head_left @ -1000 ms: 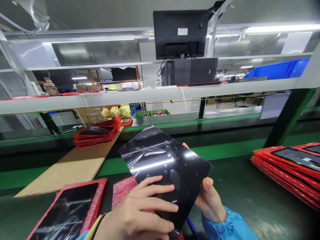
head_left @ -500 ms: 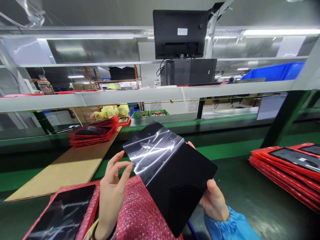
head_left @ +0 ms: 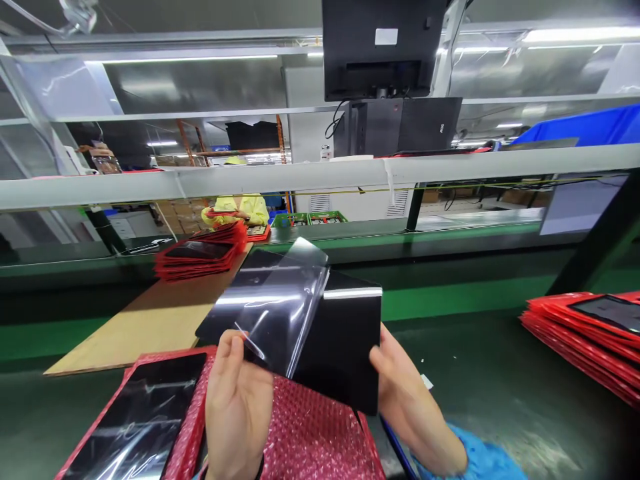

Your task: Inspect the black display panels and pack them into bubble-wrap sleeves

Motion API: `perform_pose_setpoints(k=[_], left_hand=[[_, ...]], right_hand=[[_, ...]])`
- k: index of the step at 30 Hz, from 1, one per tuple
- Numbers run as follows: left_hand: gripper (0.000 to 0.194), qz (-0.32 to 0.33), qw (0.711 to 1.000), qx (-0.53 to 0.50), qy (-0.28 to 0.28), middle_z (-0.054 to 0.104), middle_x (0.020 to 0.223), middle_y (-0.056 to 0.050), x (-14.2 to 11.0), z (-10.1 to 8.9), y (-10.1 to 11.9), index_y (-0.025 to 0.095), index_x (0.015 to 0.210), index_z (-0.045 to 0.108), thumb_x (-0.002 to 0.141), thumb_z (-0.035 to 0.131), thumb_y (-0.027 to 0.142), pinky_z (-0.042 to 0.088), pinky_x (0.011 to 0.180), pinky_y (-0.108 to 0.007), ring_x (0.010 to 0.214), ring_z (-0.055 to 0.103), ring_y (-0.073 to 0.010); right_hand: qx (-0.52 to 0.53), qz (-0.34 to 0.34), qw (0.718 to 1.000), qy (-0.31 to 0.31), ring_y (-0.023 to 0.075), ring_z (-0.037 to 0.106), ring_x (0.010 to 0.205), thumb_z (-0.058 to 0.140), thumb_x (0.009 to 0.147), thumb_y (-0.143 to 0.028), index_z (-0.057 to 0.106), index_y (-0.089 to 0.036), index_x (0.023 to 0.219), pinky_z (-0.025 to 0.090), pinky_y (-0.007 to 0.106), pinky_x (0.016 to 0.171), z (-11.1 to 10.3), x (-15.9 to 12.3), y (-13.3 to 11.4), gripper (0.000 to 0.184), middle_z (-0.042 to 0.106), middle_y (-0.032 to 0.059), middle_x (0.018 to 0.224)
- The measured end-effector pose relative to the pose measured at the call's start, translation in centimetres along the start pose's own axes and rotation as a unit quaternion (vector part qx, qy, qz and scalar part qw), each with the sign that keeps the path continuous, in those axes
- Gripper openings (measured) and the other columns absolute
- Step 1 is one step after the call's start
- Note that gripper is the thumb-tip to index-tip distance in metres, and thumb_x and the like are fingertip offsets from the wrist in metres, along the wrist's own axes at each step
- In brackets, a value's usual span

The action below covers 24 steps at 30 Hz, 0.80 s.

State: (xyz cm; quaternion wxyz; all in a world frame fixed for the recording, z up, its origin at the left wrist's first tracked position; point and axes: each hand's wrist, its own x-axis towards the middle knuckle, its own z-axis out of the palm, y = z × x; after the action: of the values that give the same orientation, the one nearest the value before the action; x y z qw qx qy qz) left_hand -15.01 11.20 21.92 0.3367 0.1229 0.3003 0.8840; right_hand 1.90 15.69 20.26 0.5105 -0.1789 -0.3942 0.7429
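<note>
My right hand (head_left: 407, 393) grips the lower right edge of a glossy black panel (head_left: 345, 340) held tilted above the green bench. My left hand (head_left: 239, 400) pinches a corner of the clear protective film (head_left: 280, 307), which is lifted off the panel's left half and curls upward. Under both hands lies a red bubble-wrap sleeve (head_left: 310, 433). Beside it on the left is another black panel in a red bubble-wrap sleeve (head_left: 135, 420).
A stack of red-sleeved panels (head_left: 590, 333) lies at the right, another stack (head_left: 200, 257) at the far end of a wooden board (head_left: 150, 320). A monitor (head_left: 383, 47) hangs above the shelf rail (head_left: 320, 175). A person in yellow (head_left: 235, 210) works beyond the conveyor.
My left hand left the panel's face, pinched the film and peeled it up from the left side. The panel has turned more level and my right hand shifted along its edge.
</note>
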Motion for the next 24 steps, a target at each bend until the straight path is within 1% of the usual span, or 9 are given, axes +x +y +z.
perform_pose_setpoints(k=[2, 4, 7, 11, 14, 16, 18, 21, 24], left_hand=[[0.01, 0.022, 1.0, 0.0, -0.016, 0.061, 0.086, 0.006, -0.3, 0.2, 0.0, 0.022, 0.083, 0.064, 0.075, 0.067, 0.027, 0.046, 0.08, -0.016, 0.082, 0.058, -0.0067], [0.01, 0.034, 0.998, 0.005, -0.047, 0.063, 0.082, 0.003, -0.6, 0.3, 0.1, 0.022, 0.082, 0.061, 0.077, 0.064, 0.03, 0.05, 0.076, -0.023, 0.078, 0.061, -0.011], [0.011, 0.035, 0.997, 0.012, -0.063, 0.065, 0.08, 0.0, -1.0, 0.5, 0.4, 0.023, 0.084, 0.059, 0.079, 0.06, 0.032, 0.053, 0.072, -0.031, 0.079, 0.064, -0.0171], [0.009, 0.032, 0.998, 0.024, -0.056, 0.066, 0.08, 0.001, -0.7, 0.4, 0.9, 0.023, 0.082, 0.059, 0.079, 0.059, 0.032, 0.051, 0.074, -0.033, 0.074, 0.064, -0.0164], [0.008, 0.024, 0.998, 0.027, -0.051, 0.065, 0.08, 0.002, -0.4, 0.4, 1.3, 0.024, 0.081, 0.06, 0.078, 0.06, 0.032, 0.05, 0.073, -0.031, 0.073, 0.061, -0.0152], [0.009, 0.021, 0.999, 0.028, -0.042, 0.064, 0.08, 0.002, -0.1, 0.3, 1.5, 0.025, 0.082, 0.061, 0.078, 0.061, 0.032, 0.049, 0.071, -0.029, 0.076, 0.06, -0.0146], [0.009, 0.026, 0.999, 0.034, -0.032, 0.061, 0.079, 0.004, 0.2, 0.2, 1.5, 0.025, 0.083, 0.063, 0.077, 0.062, 0.032, 0.048, 0.074, -0.027, 0.077, 0.057, -0.013], [0.009, 0.03, 0.998, 0.047, -0.015, 0.059, 0.08, 0.005, 0.8, -0.3, 1.5, 0.024, 0.082, 0.065, 0.075, 0.064, 0.029, 0.045, 0.082, -0.023, 0.079, 0.054, -0.0105], [0.007, 0.028, 0.999, 0.047, 0.001, 0.059, 0.083, 0.005, 1.6, -0.9, 1.6, 0.022, 0.078, 0.066, 0.072, 0.065, 0.027, 0.044, 0.083, -0.019, 0.085, 0.054, -0.0101]], right_hand=[[-0.038, -0.022, 0.997, -0.065, 0.0258, 0.046, 0.127, 0.077, 0.069, -0.028, 0.029, -0.029, 0.14, 0.037, 0.041, 0.105, 0.6, -0.7, 0.3, 0.086, 0.05, 0.0073, 0.139], [-0.09, -0.038, 0.992, -0.08, 0.0237, 0.04, 0.131, 0.076, 0.07, -0.026, 0.015, -0.03, 0.145, 0.033, 0.039, 0.108, 0.8, -1.3, 0.5, 0.097, 0.041, 0.0068, 0.145], [-0.152, -0.035, 0.984, -0.082, 0.0189, 0.035, 0.135, 0.071, 0.077, -0.027, 0.0, -0.03, 0.146, 0.026, 0.035, 0.112, 0.8, -2.1, 0.5, 0.1, 0.032, 0.0055, 0.15], [-0.115, -0.031, 0.982, -0.148, 0.0134, 0.023, 0.14, 0.064, 0.084, -0.028, -0.006, -0.034, 0.145, 0.019, 0.031, 0.114, 0.7, -2.6, 0.3, 0.094, 0.022, 0.0005, 0.154], [-0.054, -0.006, 0.974, -0.221, 0.017, 0.021, 0.141, 0.062, 0.085, -0.029, -0.002, -0.039, 0.145, 0.016, 0.038, 0.114, 0.6, -2.7, 0.2, 0.089, 0.018, -0.002, 0.155], [-0.032, 0.02, 0.965, -0.259, 0.0199, 0.026, 0.139, 0.063, 0.084, -0.029, 0.004, -0.04, 0.145, 0.018, 0.042, 0.113, 0.6, -2.7, 0.0, 0.086, 0.025, 0.0, 0.153], [-0.023, 0.034, 0.96, -0.279, 0.0203, 0.033, 0.136, 0.065, 0.083, -0.026, 0.015, -0.039, 0.144, 0.02, 0.043, 0.112, 0.7, -2.6, -0.1, 0.08, 0.036, 0.0019, 0.148], [-0.015, 0.049, 0.958, -0.282, 0.0204, 0.045, 0.127, 0.069, 0.08, -0.023, 0.038, -0.034, 0.136, 0.029, 0.041, 0.108, 0.8, -2.6, -0.2, 0.065, 0.052, 0.0033, 0.135], [-0.031, 0.046, 0.968, -0.245, 0.0205, 0.059, 0.109, 0.071, 0.077, -0.023, 0.058, -0.026, 0.118, 0.04, 0.037, 0.097, 1.0, -2.5, -0.4, 0.043, 0.066, 0.0042, 0.113]])
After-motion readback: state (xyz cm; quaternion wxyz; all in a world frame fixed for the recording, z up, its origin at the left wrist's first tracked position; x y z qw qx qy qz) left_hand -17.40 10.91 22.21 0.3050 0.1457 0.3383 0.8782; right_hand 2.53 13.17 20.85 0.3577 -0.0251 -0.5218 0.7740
